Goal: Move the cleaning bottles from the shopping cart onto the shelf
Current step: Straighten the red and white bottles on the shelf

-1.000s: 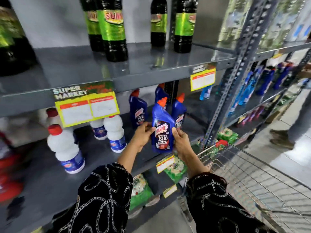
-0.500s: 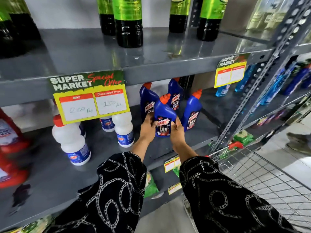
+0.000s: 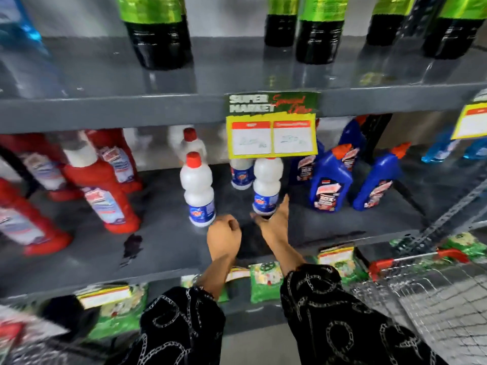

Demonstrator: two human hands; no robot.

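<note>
The blue cleaning bottle with an orange cap (image 3: 330, 180) stands on the grey middle shelf (image 3: 163, 248) among other blue bottles (image 3: 376, 180), with no hand on it. My left hand (image 3: 224, 237) hovers over the shelf front with its fingers curled and nothing in it. My right hand (image 3: 275, 219) is spread open, its fingertips next to the base of a white bottle with a blue label (image 3: 266, 188). The wire shopping cart (image 3: 434, 293) with a red handle sits at the lower right; its inside is blurred.
Another white bottle (image 3: 199, 191) stands left of my hands, red bottles (image 3: 105, 191) further left. Dark bottles with green labels (image 3: 158, 30) fill the upper shelf. A yellow price sign (image 3: 271, 133) hangs from that shelf's edge. Green packets (image 3: 263, 283) lie on the lower shelf.
Both hands have let go of the blue bottle, which now stands on the shelf, and have drawn back left toward the white bottles. The view has swung left.
</note>
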